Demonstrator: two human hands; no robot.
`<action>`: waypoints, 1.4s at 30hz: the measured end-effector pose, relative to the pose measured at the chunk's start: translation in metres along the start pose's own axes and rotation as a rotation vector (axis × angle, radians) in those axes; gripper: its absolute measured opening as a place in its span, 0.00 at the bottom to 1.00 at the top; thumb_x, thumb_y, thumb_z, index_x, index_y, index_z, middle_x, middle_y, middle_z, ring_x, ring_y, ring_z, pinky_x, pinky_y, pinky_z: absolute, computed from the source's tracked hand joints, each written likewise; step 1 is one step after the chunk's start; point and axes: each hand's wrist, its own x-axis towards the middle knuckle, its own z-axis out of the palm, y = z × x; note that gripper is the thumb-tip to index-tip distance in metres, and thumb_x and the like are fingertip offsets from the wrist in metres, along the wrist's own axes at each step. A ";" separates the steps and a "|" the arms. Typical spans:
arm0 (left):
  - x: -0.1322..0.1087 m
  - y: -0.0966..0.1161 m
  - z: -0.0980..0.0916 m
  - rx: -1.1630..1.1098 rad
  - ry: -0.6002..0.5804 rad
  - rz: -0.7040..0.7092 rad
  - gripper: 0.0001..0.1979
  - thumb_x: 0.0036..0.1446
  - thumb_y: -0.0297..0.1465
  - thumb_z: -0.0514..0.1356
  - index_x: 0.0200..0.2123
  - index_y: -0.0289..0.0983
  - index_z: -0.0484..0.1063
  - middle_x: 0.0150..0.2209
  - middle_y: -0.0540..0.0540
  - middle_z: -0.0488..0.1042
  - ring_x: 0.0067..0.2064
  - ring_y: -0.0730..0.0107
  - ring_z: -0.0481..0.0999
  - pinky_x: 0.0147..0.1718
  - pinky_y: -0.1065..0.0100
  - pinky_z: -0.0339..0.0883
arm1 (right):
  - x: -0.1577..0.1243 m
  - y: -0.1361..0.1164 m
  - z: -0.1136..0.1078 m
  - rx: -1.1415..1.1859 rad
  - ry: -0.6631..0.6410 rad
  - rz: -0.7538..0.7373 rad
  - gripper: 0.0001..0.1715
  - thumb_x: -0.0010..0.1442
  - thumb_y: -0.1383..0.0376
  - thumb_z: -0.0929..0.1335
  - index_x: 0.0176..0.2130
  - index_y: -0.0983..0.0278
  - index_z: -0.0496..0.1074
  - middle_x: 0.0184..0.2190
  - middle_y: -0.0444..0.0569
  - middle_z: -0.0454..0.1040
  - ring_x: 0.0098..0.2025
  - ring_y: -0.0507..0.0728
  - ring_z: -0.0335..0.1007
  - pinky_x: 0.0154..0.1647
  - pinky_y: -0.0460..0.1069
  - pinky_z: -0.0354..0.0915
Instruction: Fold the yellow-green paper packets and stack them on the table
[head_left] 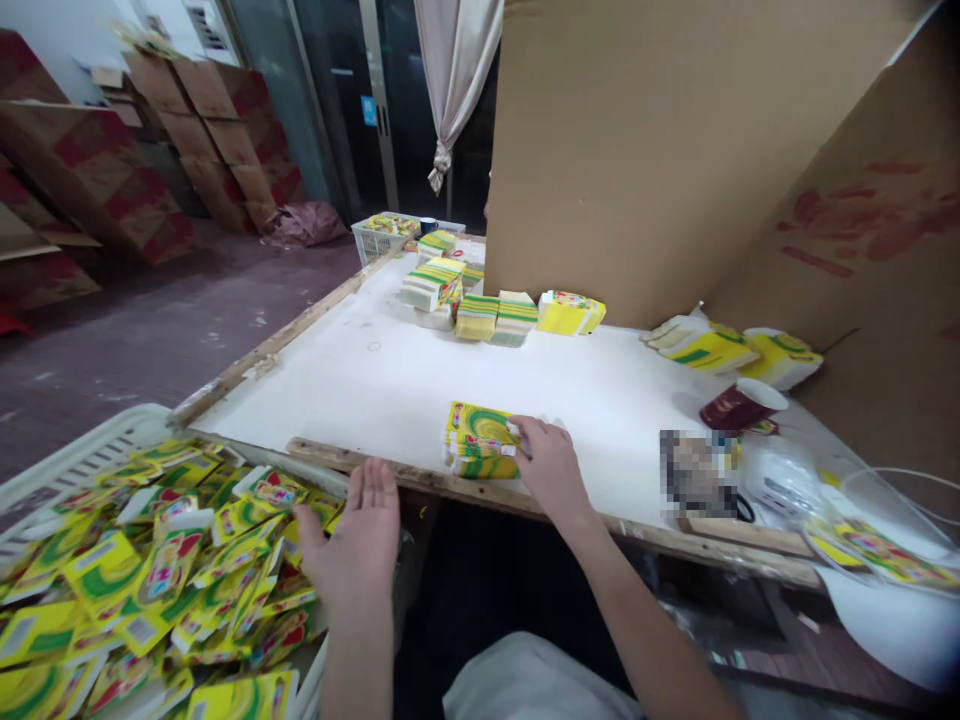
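right grip (547, 460) on cartons (478, 440), edge (431, 479) near, room beyond

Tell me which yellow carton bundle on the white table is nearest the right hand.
The front bundle, by the near wooden edge, with the right hand at its end; the back bundles stand well away from that hand.
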 end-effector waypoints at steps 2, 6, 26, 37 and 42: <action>-0.009 -0.015 0.008 -0.038 0.026 -0.086 0.21 0.56 0.41 0.51 0.43 0.28 0.64 0.41 0.37 0.68 0.45 0.66 0.72 0.42 0.66 0.71 | 0.000 -0.003 0.001 -0.031 0.001 -0.005 0.18 0.52 0.74 0.63 0.44 0.64 0.66 0.38 0.52 0.73 0.43 0.61 0.66 0.51 0.58 0.53; -0.019 -0.033 0.018 0.031 0.017 -0.125 0.14 0.58 0.36 0.50 0.36 0.32 0.69 0.33 0.45 0.70 0.35 0.73 0.73 0.35 0.71 0.71 | 0.003 -0.009 -0.008 -0.013 0.061 0.020 0.20 0.48 0.76 0.63 0.42 0.65 0.63 0.37 0.52 0.71 0.41 0.61 0.66 0.45 0.56 0.57; -0.024 -0.047 0.004 0.407 -0.311 0.132 0.28 0.39 0.58 0.58 0.30 0.39 0.70 0.26 0.50 0.66 0.28 0.72 0.67 0.27 0.71 0.66 | -0.060 -0.077 0.012 1.039 -0.400 0.077 0.24 0.42 0.75 0.70 0.41 0.61 0.66 0.25 0.37 0.63 0.25 0.48 0.57 0.25 0.42 0.55; -0.032 -0.041 0.006 0.645 -0.345 0.340 0.08 0.51 0.35 0.61 0.29 0.35 0.74 0.26 0.50 0.75 0.30 0.73 0.73 0.33 0.73 0.67 | -0.042 -0.045 -0.004 0.939 -0.128 -0.046 0.03 0.51 0.67 0.69 0.29 0.64 0.75 0.23 0.44 0.75 0.25 0.52 0.69 0.26 0.45 0.65; -0.055 -0.009 0.023 0.817 -0.484 0.547 0.25 0.52 0.43 0.57 0.52 0.39 0.64 0.51 0.39 0.68 0.54 0.57 0.66 0.51 0.58 0.61 | -0.035 -0.030 -0.038 0.398 0.095 -0.460 0.17 0.57 0.74 0.64 0.40 0.58 0.75 0.33 0.46 0.78 0.37 0.54 0.70 0.41 0.51 0.64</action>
